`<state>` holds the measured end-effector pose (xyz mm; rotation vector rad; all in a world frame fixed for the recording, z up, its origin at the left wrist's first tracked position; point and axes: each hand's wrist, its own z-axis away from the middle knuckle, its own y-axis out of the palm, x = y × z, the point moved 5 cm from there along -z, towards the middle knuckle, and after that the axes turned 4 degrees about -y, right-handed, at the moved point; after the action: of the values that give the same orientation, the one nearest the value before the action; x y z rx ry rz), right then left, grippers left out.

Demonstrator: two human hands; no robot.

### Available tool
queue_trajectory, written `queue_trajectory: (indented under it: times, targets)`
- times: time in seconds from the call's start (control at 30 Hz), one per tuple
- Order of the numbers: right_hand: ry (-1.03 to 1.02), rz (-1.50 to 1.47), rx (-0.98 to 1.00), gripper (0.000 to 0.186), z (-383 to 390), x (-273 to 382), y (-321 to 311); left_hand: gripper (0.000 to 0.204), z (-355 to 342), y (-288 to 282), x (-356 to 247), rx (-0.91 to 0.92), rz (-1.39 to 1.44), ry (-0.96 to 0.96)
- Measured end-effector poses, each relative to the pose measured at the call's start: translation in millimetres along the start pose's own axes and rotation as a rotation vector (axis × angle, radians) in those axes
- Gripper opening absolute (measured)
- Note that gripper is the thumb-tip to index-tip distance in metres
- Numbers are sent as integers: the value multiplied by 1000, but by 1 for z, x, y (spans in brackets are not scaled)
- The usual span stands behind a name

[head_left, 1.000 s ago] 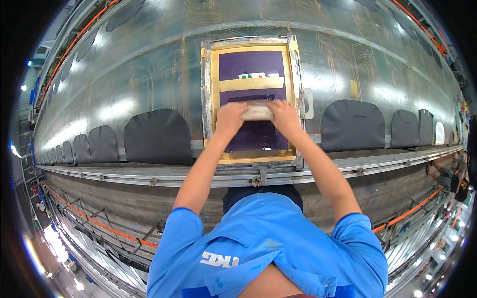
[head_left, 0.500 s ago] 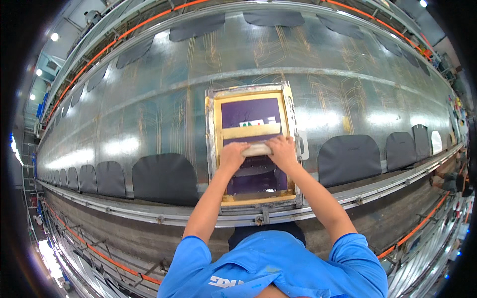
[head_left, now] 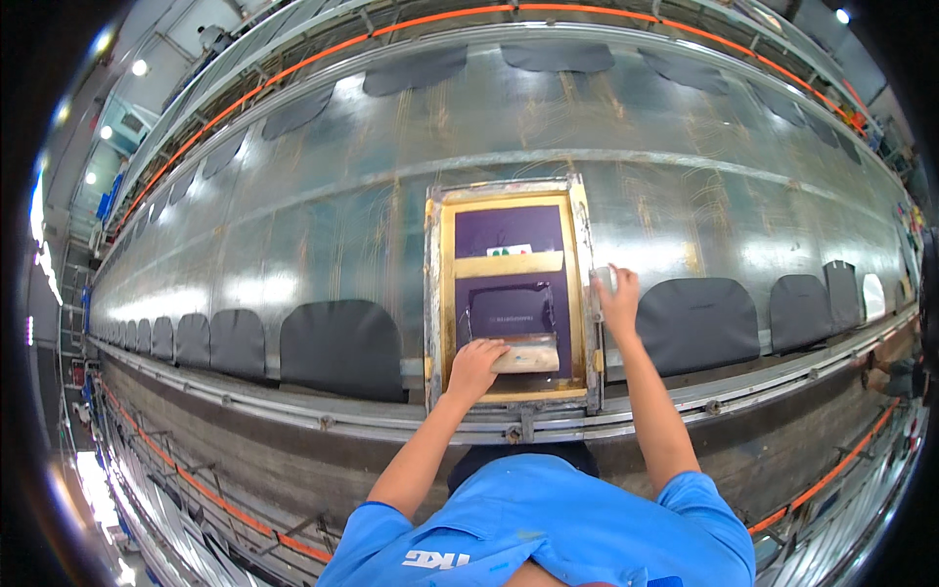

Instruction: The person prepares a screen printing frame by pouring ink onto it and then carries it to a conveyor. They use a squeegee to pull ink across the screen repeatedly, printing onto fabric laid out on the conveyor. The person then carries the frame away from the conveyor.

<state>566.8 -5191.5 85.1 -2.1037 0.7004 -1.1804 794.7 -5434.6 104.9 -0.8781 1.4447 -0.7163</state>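
A screen printing frame (head_left: 436, 293) with a purple mesh (head_left: 469, 230) lies on the long table near its front edge. Inside it, close to the near end, is a squeegee (head_left: 530, 358) with a pale wooden handle. My left hand (head_left: 475, 366) is closed around the squeegee's left end. At the frame's right side, my right hand (head_left: 620, 297) has its fingers around the pale side handle (head_left: 603, 278). A yellowish bar (head_left: 509, 264) crosses the frame above a printed patch of the mesh.
Dark grey rounded panels (head_left: 340, 344) line the near edge of the table (head_left: 323, 210), with another (head_left: 698, 323) just right of the frame. More panels (head_left: 558, 58) lie along the far edge. A metal rail (head_left: 284, 409) runs along the table's front.
The squeegee has come toward me, to the near end of the frame. My right hand has left it and moved right to the side handle; my left hand still holds it.
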Motion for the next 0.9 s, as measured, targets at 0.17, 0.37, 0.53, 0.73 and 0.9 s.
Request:
queue_trajectory:
  times: [0.17, 0.37, 0.53, 0.73, 0.9]
  targets:
    - [227, -321, 176, 36, -18, -59, 54, 56, 7, -7, -12, 15, -27, 40]
    - [305, -315, 23, 30, -30, 0, 29, 67, 51, -19, 1, -40, 41, -28]
    - [290, -437, 34, 29, -16, 98, 79, 61, 88, -74, 65, -39, 8, -153]
    - [345, -488, 31, 29, 23, 239, 199, 59, 154, -172, 210, -28, -101, -165]
    - [317, -453, 32, 30, 30, 266, 211, 57, 163, -186, 227, -10, -105, -162]
